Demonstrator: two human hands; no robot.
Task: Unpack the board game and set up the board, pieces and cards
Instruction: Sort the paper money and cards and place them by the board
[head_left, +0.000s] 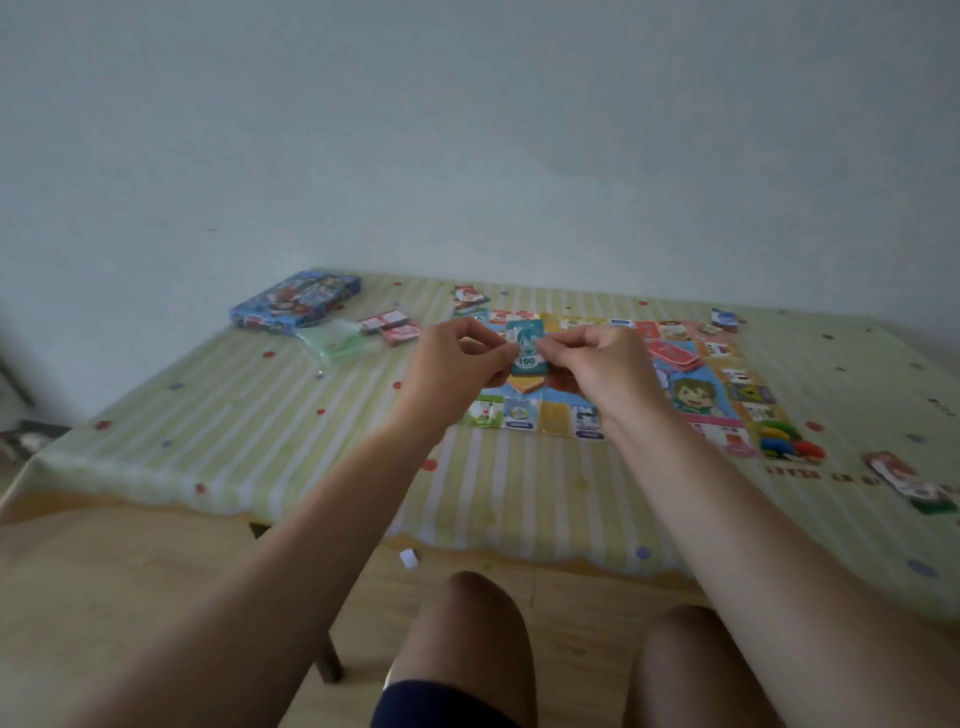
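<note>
Nearest in my feed: bare knees (467, 639) over a wooden floor (130, 571), with a small white bit (410, 558) on it, can't tell what. Next is the low table under a green-and-white striped plastic cloth with dots (260, 415); the print on the cloth at right is upside down to me, not legible. By the right edge lies a red-white-green deck of cards (909, 480). Just past it a heap of red, blue, yellow and green plastic pawns (787, 441) sits on the corner of the colourful square paper game board (696, 400), which is open and flat. Hands are together above the board's left-middle. Left hand (457, 364) and right hand (597, 369) each pinch a slim stack of teal paper play notes (525, 345) by its side edges. Readable: "100" on the top note, nothing more. Key relation: the stack sits dead between the hands, long axis running away from me, neither hand nearer, board straight below. I judge laying it down needs only a short drop; the risk is loose notes sliding apart. Just right of the hands a flat red card stack (672, 356) rests on the board. Further left: a clear green-tinted plastic bag (337, 338), two red-and-white card packs (389, 325), then the blue printed cardboard game box (296, 301), lettering blurred. Far edge: a small red-white card pile (467, 299).
</note>
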